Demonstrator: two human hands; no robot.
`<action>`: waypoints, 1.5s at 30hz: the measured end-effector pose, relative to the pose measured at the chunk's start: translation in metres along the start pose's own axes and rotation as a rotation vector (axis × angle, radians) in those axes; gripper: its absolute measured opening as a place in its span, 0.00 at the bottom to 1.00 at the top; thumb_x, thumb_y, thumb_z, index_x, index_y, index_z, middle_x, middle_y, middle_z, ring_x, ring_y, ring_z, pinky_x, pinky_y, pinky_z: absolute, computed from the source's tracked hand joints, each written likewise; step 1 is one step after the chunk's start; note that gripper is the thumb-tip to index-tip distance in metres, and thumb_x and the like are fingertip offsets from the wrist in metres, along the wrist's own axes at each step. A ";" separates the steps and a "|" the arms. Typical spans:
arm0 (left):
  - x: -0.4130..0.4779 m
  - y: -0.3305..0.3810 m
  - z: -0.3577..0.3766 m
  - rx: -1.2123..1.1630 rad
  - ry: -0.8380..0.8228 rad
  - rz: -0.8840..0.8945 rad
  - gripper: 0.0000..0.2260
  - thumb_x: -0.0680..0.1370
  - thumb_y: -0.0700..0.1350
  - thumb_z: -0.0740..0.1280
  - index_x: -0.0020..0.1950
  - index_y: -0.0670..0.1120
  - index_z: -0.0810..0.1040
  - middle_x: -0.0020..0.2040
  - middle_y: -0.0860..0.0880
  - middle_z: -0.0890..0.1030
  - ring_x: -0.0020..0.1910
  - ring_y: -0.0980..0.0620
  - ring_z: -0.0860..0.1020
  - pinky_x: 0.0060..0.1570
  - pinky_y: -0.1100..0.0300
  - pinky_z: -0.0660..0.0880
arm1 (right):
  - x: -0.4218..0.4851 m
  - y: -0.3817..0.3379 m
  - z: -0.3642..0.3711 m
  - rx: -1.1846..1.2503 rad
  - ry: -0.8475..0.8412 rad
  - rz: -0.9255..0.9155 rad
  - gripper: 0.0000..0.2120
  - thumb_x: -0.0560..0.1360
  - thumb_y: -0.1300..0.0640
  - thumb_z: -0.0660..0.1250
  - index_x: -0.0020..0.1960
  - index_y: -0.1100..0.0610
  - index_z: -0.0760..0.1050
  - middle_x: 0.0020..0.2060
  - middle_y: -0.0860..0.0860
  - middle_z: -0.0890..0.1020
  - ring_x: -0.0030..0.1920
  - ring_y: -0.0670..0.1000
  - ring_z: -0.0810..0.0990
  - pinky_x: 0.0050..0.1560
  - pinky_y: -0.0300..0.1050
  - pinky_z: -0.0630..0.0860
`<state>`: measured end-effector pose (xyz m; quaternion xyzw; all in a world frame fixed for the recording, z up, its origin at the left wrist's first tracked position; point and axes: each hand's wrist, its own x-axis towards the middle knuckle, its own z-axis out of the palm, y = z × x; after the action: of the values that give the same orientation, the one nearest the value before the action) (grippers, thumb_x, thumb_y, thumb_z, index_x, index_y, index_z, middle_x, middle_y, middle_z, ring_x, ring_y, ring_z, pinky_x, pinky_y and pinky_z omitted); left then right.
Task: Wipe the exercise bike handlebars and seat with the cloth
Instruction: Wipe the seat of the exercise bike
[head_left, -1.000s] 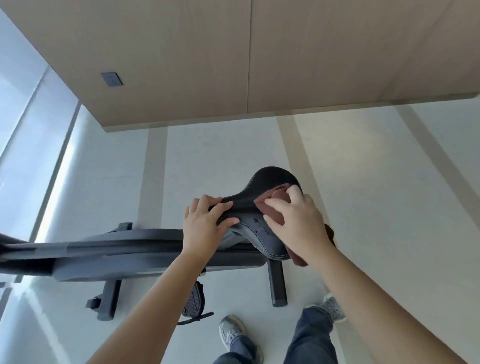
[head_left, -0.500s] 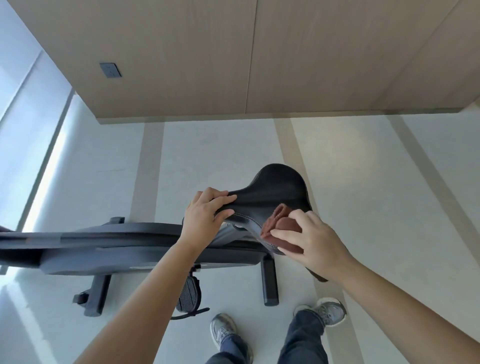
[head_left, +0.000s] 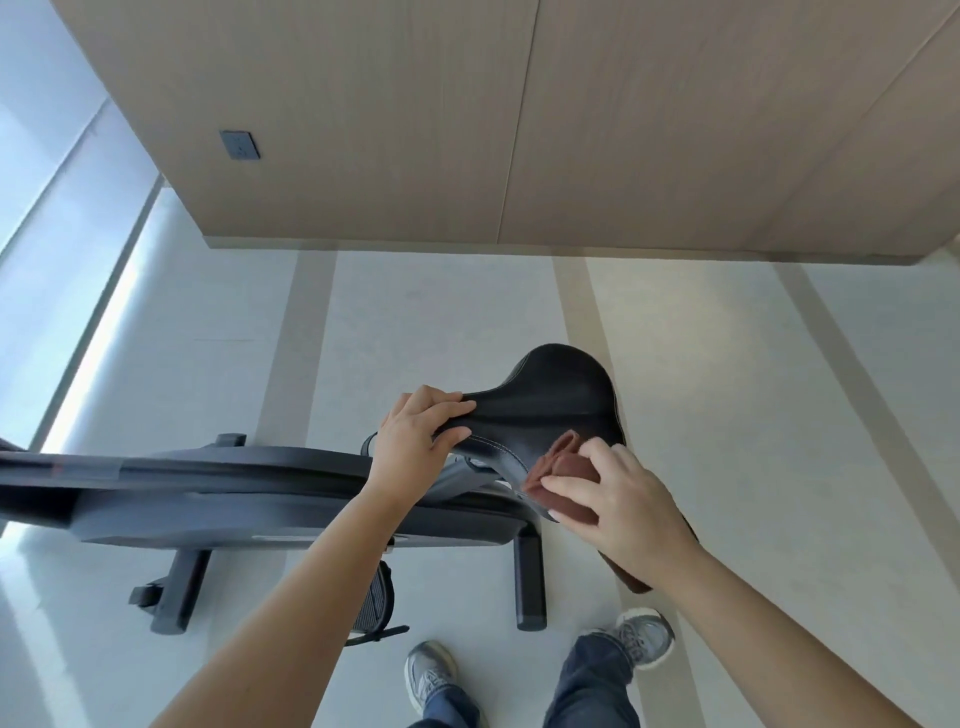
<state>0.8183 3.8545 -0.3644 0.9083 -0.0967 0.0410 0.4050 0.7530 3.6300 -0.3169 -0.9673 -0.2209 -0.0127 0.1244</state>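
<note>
Just below the middle of the view, the black seat (head_left: 558, 410) tops the exercise bike (head_left: 249, 499), whose frame runs off toward nine o'clock. At the seat's narrow nose the left hand (head_left: 415, 441) is wrapped around it, fingers over the top. At the seat's five o'clock edge the right hand (head_left: 623, 509) presses the bunched brown cloth (head_left: 563, 478) against the side, fingers curled over it.

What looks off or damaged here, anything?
Nothing stands out. The left hand steadies the nose of the seat, the right hand presses the brown cloth on its near side. No visible tears or spills.
</note>
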 end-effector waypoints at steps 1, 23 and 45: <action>0.000 0.000 0.000 0.002 -0.001 0.003 0.12 0.72 0.38 0.70 0.55 0.47 0.81 0.52 0.48 0.79 0.51 0.44 0.74 0.52 0.50 0.71 | 0.015 -0.004 0.000 -0.005 0.010 0.000 0.11 0.67 0.51 0.74 0.48 0.52 0.81 0.42 0.55 0.77 0.39 0.56 0.75 0.30 0.48 0.77; -0.004 0.007 0.003 0.116 0.017 -0.006 0.16 0.68 0.43 0.75 0.55 0.46 0.81 0.52 0.48 0.79 0.51 0.44 0.73 0.52 0.57 0.65 | 0.012 0.000 0.023 0.248 0.383 0.486 0.13 0.69 0.56 0.73 0.53 0.51 0.81 0.48 0.56 0.75 0.48 0.60 0.75 0.45 0.50 0.75; 0.023 0.055 0.029 0.307 -0.391 0.199 0.42 0.62 0.58 0.76 0.71 0.43 0.64 0.71 0.42 0.64 0.69 0.43 0.62 0.66 0.44 0.62 | 0.032 0.055 0.023 0.913 0.448 0.722 0.13 0.71 0.55 0.70 0.54 0.44 0.78 0.50 0.46 0.75 0.49 0.32 0.75 0.53 0.22 0.66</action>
<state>0.8289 3.7935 -0.3404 0.9357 -0.2545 -0.0815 0.2303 0.8048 3.6014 -0.3499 -0.8041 0.1684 -0.0766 0.5650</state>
